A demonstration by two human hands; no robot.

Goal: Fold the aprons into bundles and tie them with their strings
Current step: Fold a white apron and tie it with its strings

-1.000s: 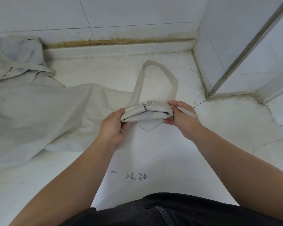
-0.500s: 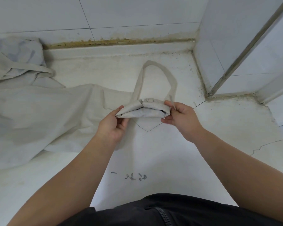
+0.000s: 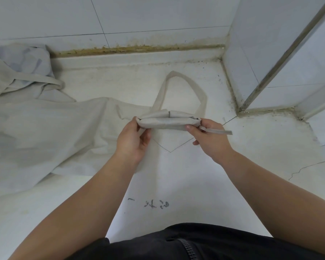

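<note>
I hold a folded beige apron bundle (image 3: 167, 121) above the floor, flat and long. My left hand (image 3: 132, 141) grips its left end from below. My right hand (image 3: 207, 139) pinches its right end, and a short string end (image 3: 219, 131) sticks out to the right past my fingers. The bundle's neck loop (image 3: 184, 85) lies on the floor behind it. More beige aprons (image 3: 36, 124) lie spread and crumpled on the floor to the left, one with a strap (image 3: 36, 78) across its top.
A white tiled wall (image 3: 139, 15) runs along the back with a dirty seam at its foot. A tiled corner with a metal edge strip (image 3: 281, 59) juts in at the right. Black handwriting (image 3: 156, 203) marks the floor near my dark clothing (image 3: 195, 243).
The bundle has been turned and flattened between my hands. The string end, hidden half a second ago, now sticks out to the right again.
</note>
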